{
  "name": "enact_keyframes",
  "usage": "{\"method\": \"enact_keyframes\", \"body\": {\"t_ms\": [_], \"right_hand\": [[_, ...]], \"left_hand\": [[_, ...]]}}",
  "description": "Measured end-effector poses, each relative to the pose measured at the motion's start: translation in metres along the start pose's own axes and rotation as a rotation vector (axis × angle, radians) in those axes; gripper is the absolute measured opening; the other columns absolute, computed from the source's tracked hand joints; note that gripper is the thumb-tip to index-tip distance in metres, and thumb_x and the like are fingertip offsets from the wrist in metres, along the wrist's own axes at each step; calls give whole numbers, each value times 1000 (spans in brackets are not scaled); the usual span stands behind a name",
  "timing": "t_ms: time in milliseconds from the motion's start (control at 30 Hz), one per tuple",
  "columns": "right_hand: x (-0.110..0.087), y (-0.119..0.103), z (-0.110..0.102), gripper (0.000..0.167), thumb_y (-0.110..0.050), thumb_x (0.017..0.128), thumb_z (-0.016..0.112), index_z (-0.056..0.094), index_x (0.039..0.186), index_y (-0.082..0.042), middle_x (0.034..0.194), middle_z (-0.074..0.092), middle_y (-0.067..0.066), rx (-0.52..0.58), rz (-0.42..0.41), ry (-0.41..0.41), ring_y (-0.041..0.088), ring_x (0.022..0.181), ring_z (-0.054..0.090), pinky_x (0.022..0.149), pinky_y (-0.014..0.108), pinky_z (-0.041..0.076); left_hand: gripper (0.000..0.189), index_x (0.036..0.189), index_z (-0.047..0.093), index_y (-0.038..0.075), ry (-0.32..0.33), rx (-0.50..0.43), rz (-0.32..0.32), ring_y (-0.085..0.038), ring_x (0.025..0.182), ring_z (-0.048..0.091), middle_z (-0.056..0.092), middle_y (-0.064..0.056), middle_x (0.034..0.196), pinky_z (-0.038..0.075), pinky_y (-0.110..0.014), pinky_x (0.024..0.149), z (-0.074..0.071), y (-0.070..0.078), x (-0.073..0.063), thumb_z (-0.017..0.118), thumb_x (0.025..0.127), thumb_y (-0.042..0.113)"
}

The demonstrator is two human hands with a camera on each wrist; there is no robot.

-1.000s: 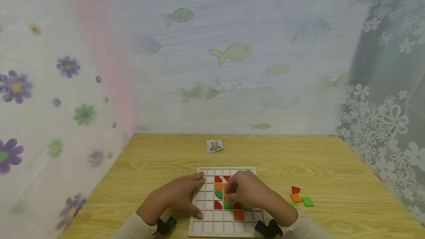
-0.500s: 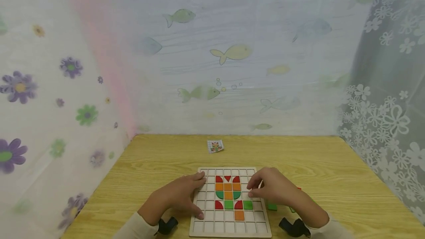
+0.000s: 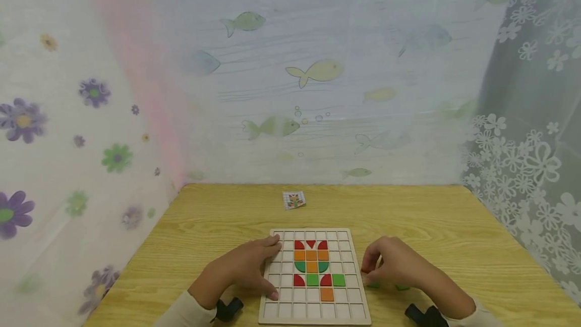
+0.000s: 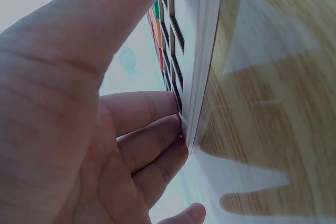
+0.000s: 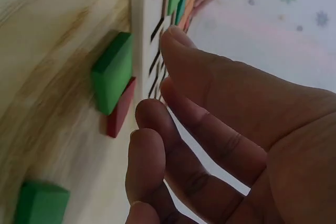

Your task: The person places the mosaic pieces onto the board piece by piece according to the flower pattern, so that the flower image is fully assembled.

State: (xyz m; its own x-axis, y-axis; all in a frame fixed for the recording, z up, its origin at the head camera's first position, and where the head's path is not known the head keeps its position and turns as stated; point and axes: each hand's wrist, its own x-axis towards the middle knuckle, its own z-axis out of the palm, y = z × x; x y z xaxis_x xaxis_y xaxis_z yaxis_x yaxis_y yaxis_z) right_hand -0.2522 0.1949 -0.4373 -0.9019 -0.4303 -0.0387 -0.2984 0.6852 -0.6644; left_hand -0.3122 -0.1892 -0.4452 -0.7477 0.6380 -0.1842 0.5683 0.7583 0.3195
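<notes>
A pale gridded board [image 3: 285, 310] lies on the table, bearing several flat red, orange and green tiles in a flower-like pattern. My left hand [image 3: 245, 266] rests along the board's left edge; in the left wrist view the fingertips [image 4: 170, 124] touch its rim. Just right of the board, my right hand [image 3: 395, 264] hovers with bent fingers over loose tiles. In the right wrist view a gap shows between its thumb and fingers, with no tile in it. A green tile [image 5: 113, 72] and a red tile [image 5: 122, 109] lie beside the board there.
A small card [image 3: 294, 200] with a coloured pattern lies on the wooden table [image 3: 218, 211] beyond the board. Another green tile [image 3: 402, 287] is partly hidden under the right hand. Patterned curtains [image 3: 254, 155] surround the table's back and sides.
My right hand has moved right, off the board to the loose tiles beside it, uncovering the pattern. The left hand stays at the board's left edge.
</notes>
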Motion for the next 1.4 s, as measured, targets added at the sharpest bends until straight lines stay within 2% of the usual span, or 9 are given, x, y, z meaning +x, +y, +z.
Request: {"method": "enact_keyframes", "body": {"t_ms": [300, 733, 1033, 1400], "right_hand": [[-4, 11, 1, 20, -17, 75, 92, 76, 87, -21, 88, 72, -5, 6, 54, -29, 17, 74, 64, 61, 31, 53], [-5, 11, 2, 21, -18, 73, 93, 76, 86, -20, 87, 71, -7, -27, 55, -31, 12, 75, 62, 63, 29, 52], [2, -7, -3, 17, -16, 74, 87, 75, 84, -22, 80, 70, -12, -105, 13, 19, 6, 72, 62, 62, 27, 52], [25, -40, 8, 16, -18, 74, 89, 74, 79, -22, 74, 66, -15, -154, -22, 59, 6, 70, 59, 62, 27, 52]], "left_hand": [[113, 160, 42, 17, 11, -5, 16, -30, 155, 34, 32, -2, 169, 36, -57, 120, -2, 2, -1, 86, 69, 67], [114, 160, 41, 16, 5, -4, 22, -30, 154, 35, 33, -4, 169, 35, -56, 122, -1, -1, 1, 86, 70, 68], [115, 160, 42, 15, 14, 9, 25, -30, 154, 35, 33, -4, 169, 36, -55, 121, -1, -1, 1, 85, 69, 69], [114, 160, 42, 16, 13, 10, 19, -31, 154, 36, 34, -4, 169, 37, -56, 121, 0, -2, 2, 85, 69, 69]]}}
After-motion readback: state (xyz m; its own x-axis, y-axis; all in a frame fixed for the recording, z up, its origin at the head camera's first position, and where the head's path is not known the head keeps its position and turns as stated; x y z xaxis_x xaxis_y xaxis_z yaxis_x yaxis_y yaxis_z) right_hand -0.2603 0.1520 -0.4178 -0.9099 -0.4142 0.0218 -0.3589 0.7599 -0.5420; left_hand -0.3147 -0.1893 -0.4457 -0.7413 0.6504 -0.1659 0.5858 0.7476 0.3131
